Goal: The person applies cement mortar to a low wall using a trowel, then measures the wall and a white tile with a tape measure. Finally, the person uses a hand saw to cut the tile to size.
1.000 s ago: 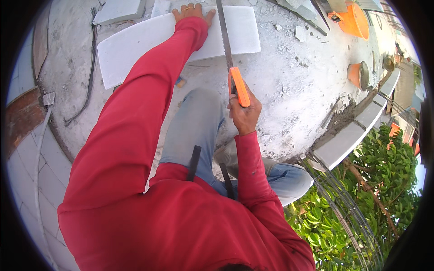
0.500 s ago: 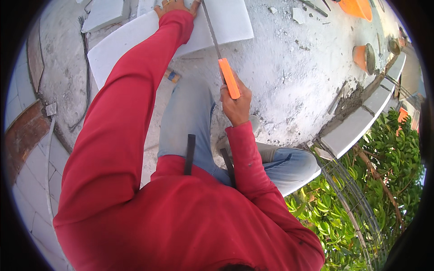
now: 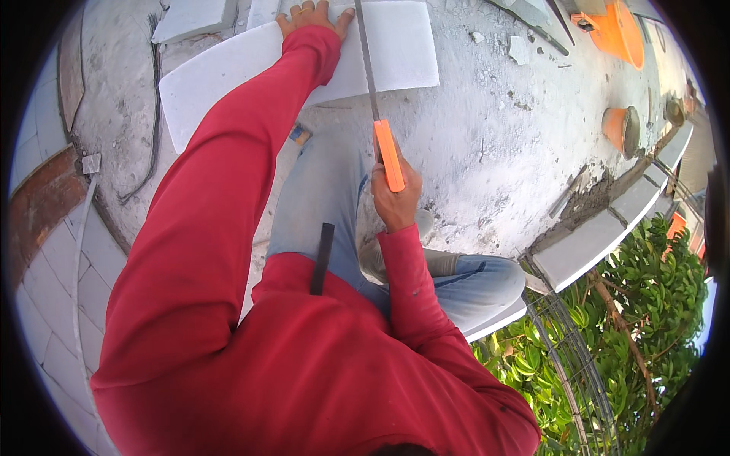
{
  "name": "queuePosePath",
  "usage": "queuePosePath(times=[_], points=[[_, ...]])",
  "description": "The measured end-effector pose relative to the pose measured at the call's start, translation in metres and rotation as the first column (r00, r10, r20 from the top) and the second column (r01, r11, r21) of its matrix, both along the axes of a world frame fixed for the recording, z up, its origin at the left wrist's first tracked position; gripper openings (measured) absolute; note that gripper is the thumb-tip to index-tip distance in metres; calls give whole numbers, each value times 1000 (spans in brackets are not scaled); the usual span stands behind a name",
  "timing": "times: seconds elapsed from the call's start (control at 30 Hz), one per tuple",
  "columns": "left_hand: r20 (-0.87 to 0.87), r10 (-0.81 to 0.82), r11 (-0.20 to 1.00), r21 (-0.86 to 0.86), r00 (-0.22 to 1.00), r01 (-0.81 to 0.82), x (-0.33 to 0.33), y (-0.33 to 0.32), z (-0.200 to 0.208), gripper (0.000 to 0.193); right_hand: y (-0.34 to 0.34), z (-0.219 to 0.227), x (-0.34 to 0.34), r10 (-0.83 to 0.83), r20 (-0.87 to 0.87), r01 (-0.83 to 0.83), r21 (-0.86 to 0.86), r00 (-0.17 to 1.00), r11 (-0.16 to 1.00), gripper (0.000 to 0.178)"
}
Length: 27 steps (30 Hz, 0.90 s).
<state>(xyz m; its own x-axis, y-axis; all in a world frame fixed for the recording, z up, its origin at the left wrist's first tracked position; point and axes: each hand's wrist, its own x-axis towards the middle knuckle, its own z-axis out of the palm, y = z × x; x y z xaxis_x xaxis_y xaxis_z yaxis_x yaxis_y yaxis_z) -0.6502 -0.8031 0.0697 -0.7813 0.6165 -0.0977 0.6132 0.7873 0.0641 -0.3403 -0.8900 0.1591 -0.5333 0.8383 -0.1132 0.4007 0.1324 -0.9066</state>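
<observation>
My right hand (image 3: 398, 194) is closed round the orange handle of a hand saw (image 3: 389, 156). The saw's long blade runs away from me across a white lightweight block (image 3: 403, 53), its far end cut off by the upper edge of the view. Left of the blade, my left hand (image 3: 313, 17) lies flat on the same block with fingers spread, the thumb close to the blade. Whether the blade sits in a cut I cannot make out.
More white blocks (image 3: 194, 19) lie at the far left. Orange buckets (image 3: 614, 34) stand at the far right, near a row of laid blocks (image 3: 582, 247). Beyond that row are bundled steel rods (image 3: 570, 342) and leafy plants (image 3: 654, 304). A black cable (image 3: 156, 129) lies on the left.
The saw and my right hand have come slightly toward me. My left hand still presses on the block. The whole view has shifted a little, with things appearing lower.
</observation>
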Motion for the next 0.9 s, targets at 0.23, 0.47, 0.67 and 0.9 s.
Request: queuePosePath(times=[0.23, 0.47, 0.67, 0.9], points=[[11, 9, 1000, 17, 1000, -9, 4, 1, -1, 67, 2, -2, 4, -15, -35, 15, 0, 999, 1000, 59], [-12, 7, 1000, -3, 1000, -7, -3, 0, -8, 67, -4, 1, 0, -20, -64, 20, -1, 998, 1000, 54], [-21, -13, 999, -35, 1000, 13, -1, 1, -4, 67, -8, -7, 2, -24, -78, 26, 30, 997, 999, 64], [-50, -16, 1000, 12, 999, 16, -1, -1, -9, 69, -9, 3, -4, -62, -73, 61, -10, 995, 998, 51]])
